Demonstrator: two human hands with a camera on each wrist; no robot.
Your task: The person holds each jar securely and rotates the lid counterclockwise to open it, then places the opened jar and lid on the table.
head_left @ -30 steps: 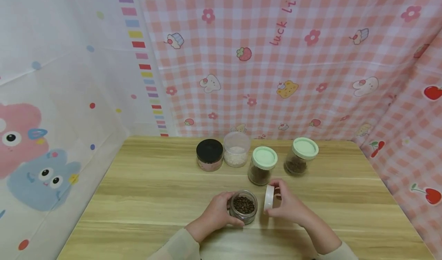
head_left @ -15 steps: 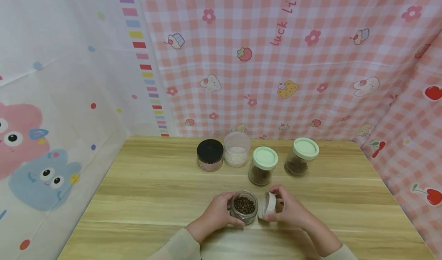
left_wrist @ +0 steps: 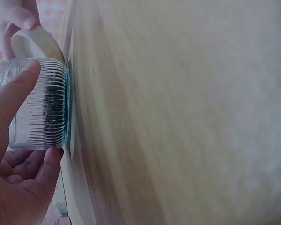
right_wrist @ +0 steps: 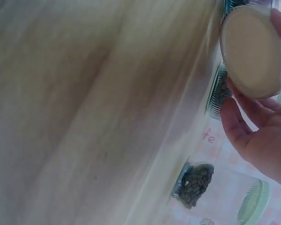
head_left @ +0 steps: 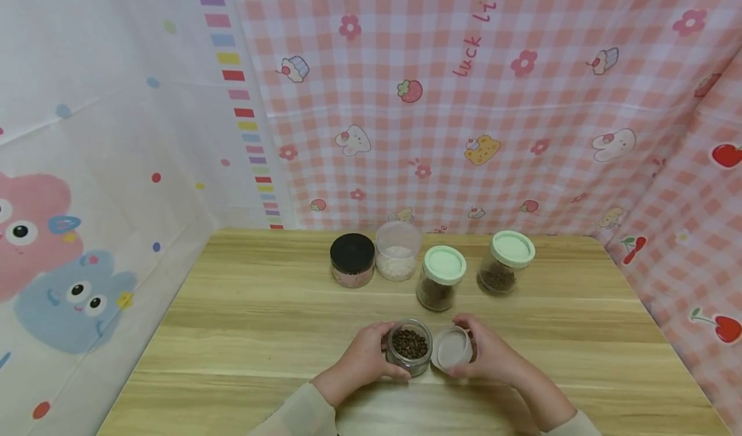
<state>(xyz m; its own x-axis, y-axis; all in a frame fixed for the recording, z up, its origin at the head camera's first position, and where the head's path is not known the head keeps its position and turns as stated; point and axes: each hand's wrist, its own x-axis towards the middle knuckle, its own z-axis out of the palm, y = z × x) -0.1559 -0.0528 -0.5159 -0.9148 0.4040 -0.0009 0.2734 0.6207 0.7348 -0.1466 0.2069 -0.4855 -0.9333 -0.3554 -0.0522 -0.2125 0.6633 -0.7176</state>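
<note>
glass ribbed jar (left_wrist: 46, 117) of brown beans (head_left: 410, 344) in left hand's (head_left: 366, 354) grip, whitish lid (head_left: 452, 348) in right hand's (head_left: 490, 353) grip

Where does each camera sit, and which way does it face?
Head: worn on the head, facing forward and down at the table; left grip, right grip and sleeves show.
Left wrist: worn there, facing the open jar; both grips show.
Right wrist: worn there, facing the lid; right grip shows.
Shared by head and left wrist: jar and lid.
</note>
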